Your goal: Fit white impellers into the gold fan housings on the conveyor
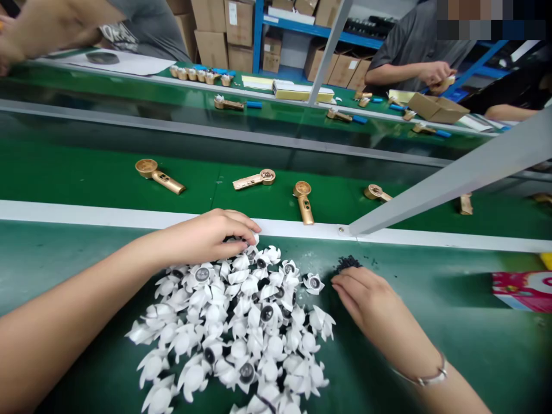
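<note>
The left hand (207, 236) reaches over the far edge of a heap of white fan rotors (215, 313) that lies on the green counter (448, 328) in front of the person. Its grip is narrow, with thumb and fingers curled toward one another around a white piece at their tips; whether that piece is firmly held cannot be told. Some rotors lie with their dark, round hubs facing up, others with the plain white side up. One separate rotor (313, 283) sits just right of the heap, between the two hands.

The right hand (371, 299), with a bracelet (431, 378) on its wrist, is lowered at the near edge of a small pile of black bits (348, 263). Its fingers are close together, the grip narrow; whether a bit is pinched there cannot be told. Farther right lies a red and white box (524, 290).

Beyond a white rail (86, 213), several gold fan bodies (303, 201) are spread along a green belt (64, 167). Across it, a co-worker's hands (436, 75) hold a gold piece, near an open cardboard box (437, 108).
</note>
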A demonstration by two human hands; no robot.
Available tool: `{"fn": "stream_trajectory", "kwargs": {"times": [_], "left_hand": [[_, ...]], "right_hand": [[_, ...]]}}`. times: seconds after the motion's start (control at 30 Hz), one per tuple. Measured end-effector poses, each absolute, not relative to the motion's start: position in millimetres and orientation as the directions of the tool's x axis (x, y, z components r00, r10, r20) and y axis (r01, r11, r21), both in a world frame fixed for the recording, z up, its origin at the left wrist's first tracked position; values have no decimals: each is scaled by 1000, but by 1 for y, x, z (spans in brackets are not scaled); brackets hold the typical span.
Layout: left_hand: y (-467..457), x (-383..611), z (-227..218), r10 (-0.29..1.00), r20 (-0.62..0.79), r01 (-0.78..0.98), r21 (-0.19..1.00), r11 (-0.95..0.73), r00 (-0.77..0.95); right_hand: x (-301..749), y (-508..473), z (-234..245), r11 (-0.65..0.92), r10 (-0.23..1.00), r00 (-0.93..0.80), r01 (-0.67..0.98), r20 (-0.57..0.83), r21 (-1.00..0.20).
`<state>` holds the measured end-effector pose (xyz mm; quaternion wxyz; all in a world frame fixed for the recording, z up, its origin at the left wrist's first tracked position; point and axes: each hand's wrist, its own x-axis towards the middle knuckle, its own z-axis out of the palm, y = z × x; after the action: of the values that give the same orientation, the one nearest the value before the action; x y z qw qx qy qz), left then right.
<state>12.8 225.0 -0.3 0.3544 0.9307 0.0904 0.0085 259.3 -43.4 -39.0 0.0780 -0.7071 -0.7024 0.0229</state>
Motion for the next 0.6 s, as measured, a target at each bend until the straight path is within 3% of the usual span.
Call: {"fn": "stream_trajectory", "kwargs": {"times": [0.17, 0.3, 0.5, 0.6], "left_hand": [[223, 9, 5, 146, -125, 192, 654, -732, 981], [226, 8, -1, 164, -119, 202, 650, -733, 979], [230, 12, -10, 162, 10, 109, 695, -710, 987], [221, 13, 1, 208, 51, 110, 715, -690, 977]], "right_hand": [[261, -27, -32, 22, 999, -19, 995, 32, -94], [256, -3, -16, 17, 1000, -14, 989, 24, -147], [212, 60, 11, 70, 987, 28, 807, 157, -587], [189, 77, 10, 138, 979, -7, 753, 201, -644]]}}
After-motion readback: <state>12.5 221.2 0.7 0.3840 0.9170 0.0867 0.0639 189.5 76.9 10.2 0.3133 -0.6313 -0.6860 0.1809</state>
